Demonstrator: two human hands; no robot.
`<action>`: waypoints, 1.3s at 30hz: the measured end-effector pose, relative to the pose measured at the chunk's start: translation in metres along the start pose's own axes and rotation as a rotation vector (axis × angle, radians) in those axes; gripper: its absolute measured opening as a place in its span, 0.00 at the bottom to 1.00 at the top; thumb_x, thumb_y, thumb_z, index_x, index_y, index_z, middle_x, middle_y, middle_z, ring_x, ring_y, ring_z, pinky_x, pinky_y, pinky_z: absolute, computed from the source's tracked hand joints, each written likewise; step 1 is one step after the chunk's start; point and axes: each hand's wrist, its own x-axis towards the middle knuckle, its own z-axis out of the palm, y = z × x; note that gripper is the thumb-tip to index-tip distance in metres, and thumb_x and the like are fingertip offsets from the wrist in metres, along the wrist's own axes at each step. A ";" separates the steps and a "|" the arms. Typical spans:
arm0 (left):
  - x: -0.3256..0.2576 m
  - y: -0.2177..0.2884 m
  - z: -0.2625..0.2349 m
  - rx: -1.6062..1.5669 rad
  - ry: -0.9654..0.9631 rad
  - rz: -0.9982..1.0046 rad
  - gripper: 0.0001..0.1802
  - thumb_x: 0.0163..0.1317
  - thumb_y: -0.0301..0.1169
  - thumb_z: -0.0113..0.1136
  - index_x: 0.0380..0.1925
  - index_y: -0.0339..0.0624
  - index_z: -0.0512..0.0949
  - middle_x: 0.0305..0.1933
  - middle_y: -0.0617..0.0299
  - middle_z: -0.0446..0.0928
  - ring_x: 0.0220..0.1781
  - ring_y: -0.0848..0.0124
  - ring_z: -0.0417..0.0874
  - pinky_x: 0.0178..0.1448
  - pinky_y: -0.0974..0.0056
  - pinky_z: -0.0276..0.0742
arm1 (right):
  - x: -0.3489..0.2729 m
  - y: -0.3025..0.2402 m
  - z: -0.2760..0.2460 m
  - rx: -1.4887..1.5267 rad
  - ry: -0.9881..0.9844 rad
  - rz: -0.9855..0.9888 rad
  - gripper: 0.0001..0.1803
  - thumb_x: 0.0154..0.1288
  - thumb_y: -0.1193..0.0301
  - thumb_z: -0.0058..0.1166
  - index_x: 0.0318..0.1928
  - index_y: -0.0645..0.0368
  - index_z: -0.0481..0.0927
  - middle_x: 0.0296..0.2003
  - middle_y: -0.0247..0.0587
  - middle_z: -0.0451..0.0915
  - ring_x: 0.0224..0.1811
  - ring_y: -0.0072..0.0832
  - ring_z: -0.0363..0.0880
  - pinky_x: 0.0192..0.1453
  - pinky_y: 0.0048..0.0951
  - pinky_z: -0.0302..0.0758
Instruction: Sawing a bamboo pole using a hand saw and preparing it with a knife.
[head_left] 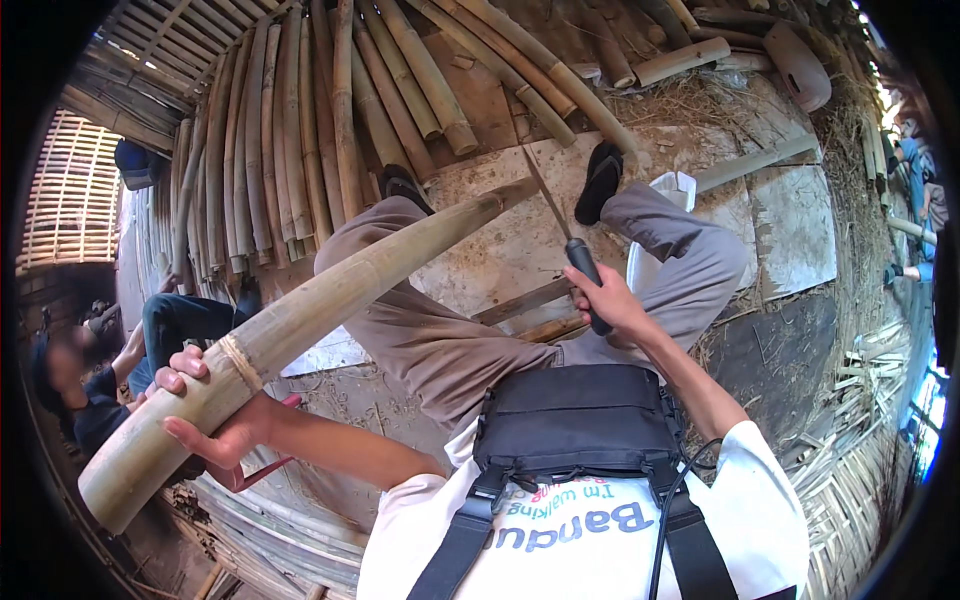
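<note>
Big bamboo pole (300, 320) runs across the lap, left hand (215, 410) clamped around its thick end. Right hand (608, 300) is wrapped tight on the knife (570, 240), blade pointing away past the knees. A slip could nick that leg.

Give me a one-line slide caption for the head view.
Seated person's left hand grips a thick bamboo pole while the right hand holds a black-handled knife beside it.

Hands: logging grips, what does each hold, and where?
Left hand grips the bamboo pole near its thick end; right hand holds the knife by its black handle.
</note>
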 end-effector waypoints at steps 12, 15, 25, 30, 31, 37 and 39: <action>0.032 -0.026 -0.008 -0.287 -0.371 0.012 0.31 0.47 0.38 0.52 0.54 0.45 0.60 0.37 0.55 0.67 0.39 0.62 0.67 0.51 0.57 0.58 | 0.033 0.017 0.018 -0.522 -0.023 -0.204 0.17 0.56 0.61 0.56 0.27 0.63 0.69 0.14 0.34 0.70 0.12 0.21 0.70 0.16 0.26 0.67; 0.026 -0.021 -0.001 -0.204 -0.210 -0.034 0.32 0.45 0.37 0.52 0.53 0.43 0.60 0.38 0.52 0.67 0.43 0.58 0.67 0.57 0.51 0.56 | 0.039 0.021 0.023 -0.646 0.072 -0.218 0.22 0.54 0.57 0.55 0.23 0.68 0.71 0.14 0.49 0.71 0.17 0.40 0.73 0.26 0.37 0.69; 0.017 -0.001 0.018 0.095 0.278 -0.088 0.16 0.53 0.33 0.56 0.36 0.36 0.64 0.31 0.58 0.65 0.35 0.65 0.69 0.50 0.58 0.66 | 0.070 0.047 0.026 -0.643 -0.019 -0.425 0.19 0.49 0.61 0.56 0.21 0.69 0.72 0.14 0.52 0.72 0.19 0.45 0.75 0.26 0.38 0.70; 0.017 -0.006 0.031 0.125 0.292 -0.094 0.15 0.54 0.32 0.56 0.36 0.36 0.63 0.29 0.59 0.66 0.34 0.66 0.70 0.48 0.59 0.67 | 0.095 0.049 0.007 -0.529 0.160 -0.108 0.16 0.51 0.66 0.55 0.17 0.65 0.69 0.11 0.41 0.71 0.11 0.28 0.72 0.17 0.31 0.68; 0.018 -0.003 0.033 0.150 0.287 -0.085 0.15 0.54 0.31 0.56 0.36 0.36 0.64 0.29 0.59 0.67 0.33 0.66 0.70 0.48 0.59 0.67 | 0.087 0.041 0.010 -0.568 0.115 -0.134 0.15 0.50 0.66 0.56 0.17 0.64 0.69 0.11 0.39 0.71 0.11 0.27 0.71 0.17 0.30 0.67; 0.031 -0.011 0.054 0.342 0.481 -0.104 0.10 0.52 0.30 0.58 0.30 0.35 0.72 0.28 0.58 0.73 0.33 0.65 0.76 0.42 0.63 0.73 | 0.088 0.069 0.012 -0.542 0.077 -0.260 0.14 0.48 0.66 0.56 0.18 0.66 0.72 0.11 0.42 0.72 0.13 0.30 0.73 0.19 0.31 0.68; 0.037 -0.021 0.052 0.376 0.526 -0.082 0.09 0.52 0.29 0.59 0.29 0.34 0.72 0.28 0.57 0.73 0.31 0.66 0.76 0.41 0.64 0.74 | 0.103 0.069 0.008 -0.498 0.100 -0.165 0.15 0.46 0.65 0.56 0.18 0.67 0.73 0.11 0.47 0.72 0.15 0.35 0.76 0.22 0.35 0.71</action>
